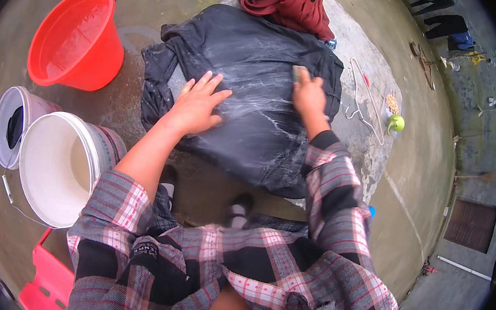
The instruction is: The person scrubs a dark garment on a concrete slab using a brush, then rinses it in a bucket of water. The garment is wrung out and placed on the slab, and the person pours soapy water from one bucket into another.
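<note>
A wet black garment, streaked with whitish suds, lies spread over a stone slab. My left hand rests palm down on its left part, fingers spread and holding nothing. Over toward the garment's right side, my right hand grips a small scrub brush; blur and the fingers hide most of it. Bunched cloth, maybe a sleeve, hangs at the slab's left edge. Just beyond the black garment sits a rolled dark red garment with buttons.
At left stand a red plastic basin with water, a white bucket and a smaller pail. A wire hanger and a round green object lie on the slab's right. Near me is a red plastic chair.
</note>
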`<act>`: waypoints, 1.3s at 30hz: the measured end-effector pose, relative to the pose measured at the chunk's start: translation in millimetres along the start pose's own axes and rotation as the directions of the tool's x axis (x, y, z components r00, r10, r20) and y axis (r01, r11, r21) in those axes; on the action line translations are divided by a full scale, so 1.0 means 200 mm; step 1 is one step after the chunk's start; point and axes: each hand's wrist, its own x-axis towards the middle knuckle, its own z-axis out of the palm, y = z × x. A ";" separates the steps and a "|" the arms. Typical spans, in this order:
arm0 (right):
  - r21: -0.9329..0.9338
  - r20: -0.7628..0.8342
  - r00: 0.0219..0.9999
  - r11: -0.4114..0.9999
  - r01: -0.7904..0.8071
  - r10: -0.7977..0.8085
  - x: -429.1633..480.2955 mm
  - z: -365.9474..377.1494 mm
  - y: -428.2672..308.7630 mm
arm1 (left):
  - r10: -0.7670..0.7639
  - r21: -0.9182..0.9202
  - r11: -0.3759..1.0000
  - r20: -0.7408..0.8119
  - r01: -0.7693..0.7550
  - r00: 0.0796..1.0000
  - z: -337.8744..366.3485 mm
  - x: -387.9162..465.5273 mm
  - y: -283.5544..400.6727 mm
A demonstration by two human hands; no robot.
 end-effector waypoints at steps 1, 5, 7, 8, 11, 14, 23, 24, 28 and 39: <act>0.102 -0.043 0.997 0.992 0.068 -0.064 -0.05 0.06 -0.10 | -0.050 0.021 0.999 0.081 0.049 0.995 0.00 0.01 0.01; 0.206 0.098 0.800 0.799 0.565 -0.592 -0.25 0.18 -0.43 | -0.171 0.077 0.985 0.290 0.155 0.942 -0.04 0.02 0.00; 0.105 -0.051 0.747 0.740 0.664 -0.663 -0.17 0.16 -0.37 | -0.159 0.037 0.987 0.285 0.155 0.945 -0.05 0.00 -0.01; 0.071 -0.084 0.811 0.808 0.585 -0.580 -0.05 0.08 -0.25 | -0.144 0.026 0.989 0.295 0.143 0.944 -0.04 -0.01 -0.02; -0.073 -0.141 0.983 0.991 0.111 -0.121 0.12 0.05 -0.11 | -0.132 -0.025 0.989 0.302 0.146 0.944 -0.02 -0.05 0.00; 0.128 -0.034 0.974 0.965 0.227 -0.225 0.06 0.14 -0.25 | -0.105 0.026 0.994 0.352 0.102 0.930 0.00 -0.05 0.04; -0.120 -0.159 0.981 0.988 0.094 -0.112 0.28 0.04 -0.12 | -0.094 0.021 0.995 0.397 0.093 0.913 -0.07 -0.10 0.11; -0.041 -0.142 0.982 0.992 0.118 -0.122 0.29 0.09 -0.13 | -0.095 0.022 0.995 0.405 0.094 0.910 -0.06 -0.09 0.11; 0.178 0.050 0.921 0.911 0.373 -0.387 0.16 0.27 -0.31 | -0.096 0.020 0.995 0.457 0.097 0.884 -0.06 -0.08 0.13; 0.193 0.180 0.920 0.930 0.313 -0.347 0.09 0.04 -0.70 | -0.116 0.062 0.993 0.519 0.099 0.847 -0.06 -0.10 0.21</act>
